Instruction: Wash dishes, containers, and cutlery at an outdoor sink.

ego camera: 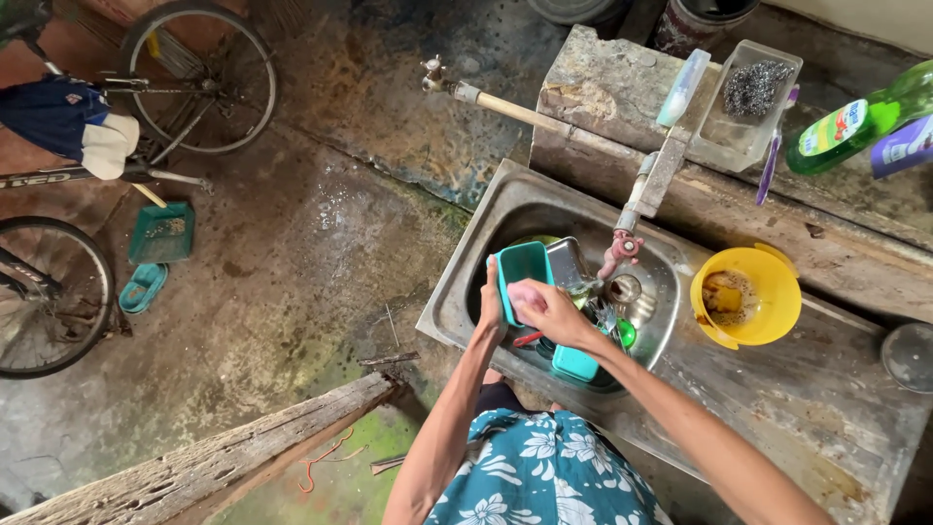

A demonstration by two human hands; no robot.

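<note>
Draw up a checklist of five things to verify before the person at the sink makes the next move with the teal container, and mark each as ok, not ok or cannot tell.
1. Left hand grips the teal container by its edge: ok.
2. Right hand is on the container's face: ok; whether it holds a sponge: cannot tell.
3. Container is over the sink, not the floor: ok.
4. Free room in the basin to set it down: not ok, dishes crowd it.
5. Water running from the tap: cannot tell.
6. Yellow bowl beside the sink within the right hand's reach: ok, probably.
</note>
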